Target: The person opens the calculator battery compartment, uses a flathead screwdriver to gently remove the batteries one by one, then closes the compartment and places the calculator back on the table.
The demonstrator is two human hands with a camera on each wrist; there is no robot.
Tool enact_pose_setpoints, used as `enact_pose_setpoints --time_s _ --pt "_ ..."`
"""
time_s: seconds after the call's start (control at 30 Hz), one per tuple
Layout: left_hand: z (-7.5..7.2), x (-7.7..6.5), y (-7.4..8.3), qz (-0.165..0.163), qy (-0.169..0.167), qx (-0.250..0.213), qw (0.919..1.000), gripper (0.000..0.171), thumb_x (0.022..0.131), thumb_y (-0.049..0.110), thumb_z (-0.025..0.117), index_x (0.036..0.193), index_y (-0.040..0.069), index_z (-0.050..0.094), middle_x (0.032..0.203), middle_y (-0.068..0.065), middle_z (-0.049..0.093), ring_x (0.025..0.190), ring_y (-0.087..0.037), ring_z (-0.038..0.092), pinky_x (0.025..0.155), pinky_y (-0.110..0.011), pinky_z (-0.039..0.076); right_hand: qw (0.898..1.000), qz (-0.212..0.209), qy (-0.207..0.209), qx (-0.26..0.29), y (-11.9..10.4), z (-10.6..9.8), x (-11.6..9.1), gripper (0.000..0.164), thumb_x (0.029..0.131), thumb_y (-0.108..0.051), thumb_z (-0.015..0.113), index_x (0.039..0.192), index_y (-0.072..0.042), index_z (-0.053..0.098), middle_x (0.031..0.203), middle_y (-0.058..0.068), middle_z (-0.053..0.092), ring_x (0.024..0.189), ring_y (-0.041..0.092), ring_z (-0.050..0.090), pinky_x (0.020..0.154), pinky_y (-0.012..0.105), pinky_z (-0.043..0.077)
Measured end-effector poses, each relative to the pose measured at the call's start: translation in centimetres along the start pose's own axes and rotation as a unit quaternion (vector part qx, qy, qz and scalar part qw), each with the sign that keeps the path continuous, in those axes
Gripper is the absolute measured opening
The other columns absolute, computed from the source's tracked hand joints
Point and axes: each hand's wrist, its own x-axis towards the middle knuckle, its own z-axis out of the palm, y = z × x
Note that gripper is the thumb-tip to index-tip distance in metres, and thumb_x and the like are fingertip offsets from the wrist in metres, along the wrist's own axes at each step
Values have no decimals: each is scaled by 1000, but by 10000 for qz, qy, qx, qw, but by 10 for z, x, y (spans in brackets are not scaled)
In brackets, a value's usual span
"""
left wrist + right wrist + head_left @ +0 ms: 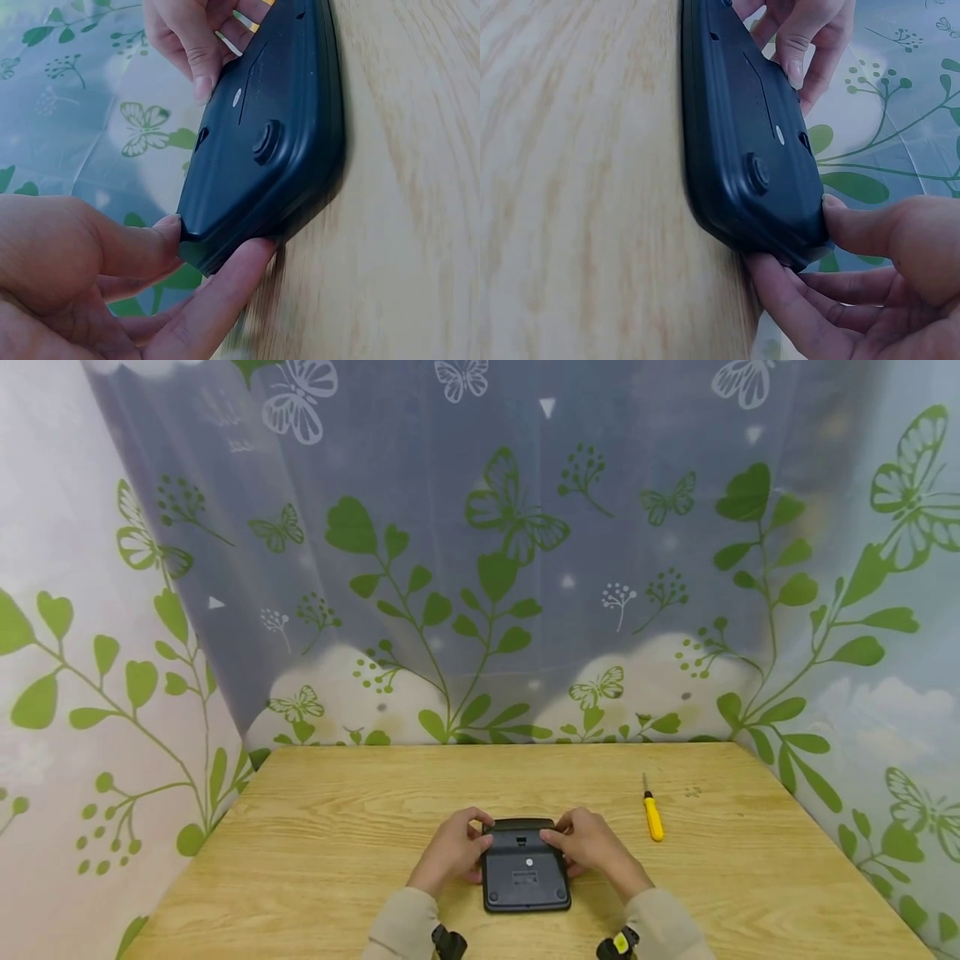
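Observation:
A dark grey flat device (523,867) lies back side up on the wooden table (337,827), near its front edge. My left hand (455,850) grips the device's far left corner, thumb on the back and fingers under the edge. My right hand (588,845) holds the far right corner the same way. In the left wrist view the device (266,142) shows a round rubber foot, and my left thumb (142,244) presses its corner. In the right wrist view my right thumb (870,225) sits on the device (742,127) near another foot.
A small screwdriver (652,814) with a yellow handle lies on the table to the right of my right hand. Curtains printed with green leaves and butterflies (480,568) enclose the table on three sides.

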Motion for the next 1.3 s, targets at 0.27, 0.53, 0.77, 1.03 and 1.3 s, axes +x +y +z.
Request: enact_pose_setpoints --time_s 0.27,0.53,0.77,1.03,1.3 --pt "-1 -1 1 18 1 -32 10000 27 101 5 64 128 5 63 100 -15 60 68 -23 65 49 -34 62 10000 -35 -32 1 -3 -2 0 39 99 -21 71 122 10 66 85 13 66 64 20 66 53 33 63" --pt "-2 -3 3 35 43 -38 10000 27 101 5 64 128 5 63 101 -15 59 66 -22 63 49 -34 61 9999 -59 -94 -67 -7 -4 1 40 99 -21 70 123 10 65 91 15 68 64 20 68 54 32 63" --pt "0 -3 3 73 45 -11 10000 26 101 4 64 127 5 63 98 -14 59 64 -22 62 48 -34 61 9997 -105 -184 -112 -7 -5 -1 39 100 -19 69 123 11 65 84 13 67 63 19 67 54 33 63" --pt "2 -1 2 74 43 -20 10000 25 101 4 64 126 6 64 98 -14 58 66 -22 61 48 -34 61 9997 -41 -223 -72 -6 -7 -3 38 101 -19 68 124 11 65 81 13 64 63 21 66 55 33 64" --pt "2 0 3 14 44 18 10000 25 101 5 64 127 7 64 99 -14 59 68 -22 62 49 -33 61 9995 -8 -252 -177 -7 -8 -4 39 101 -18 68 124 12 64 80 13 64 62 20 67 54 33 63"
